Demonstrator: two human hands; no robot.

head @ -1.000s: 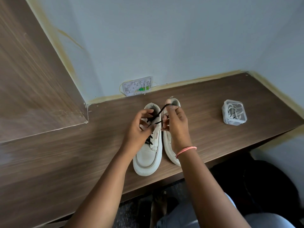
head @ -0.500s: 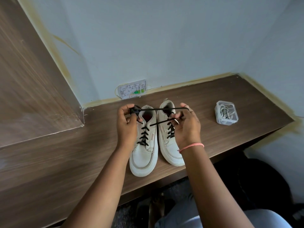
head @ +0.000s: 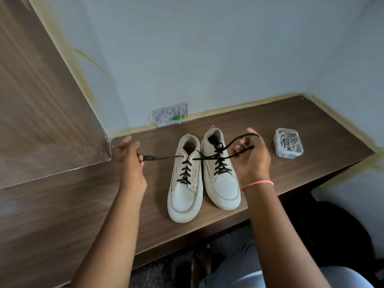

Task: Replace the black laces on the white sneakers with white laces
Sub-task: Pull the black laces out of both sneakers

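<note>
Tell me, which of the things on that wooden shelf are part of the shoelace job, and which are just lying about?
Part of the job:
left sneaker
right sneaker
black lace, pulled taut between the left hand and right hand
clear box of white laces

Just there:
wall socket plate
pink wristband

Left grip (head: pixel 133 161) hides the black lace (head: pixel 164 157) end

Bare desk (head: pixel 62 204) left of sneakers (head: pixel 204 173)

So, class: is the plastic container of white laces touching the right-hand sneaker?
Apart. The head view shows bare wooden desk between the plastic container and the right-hand sneaker, with the right hand between them.
</note>
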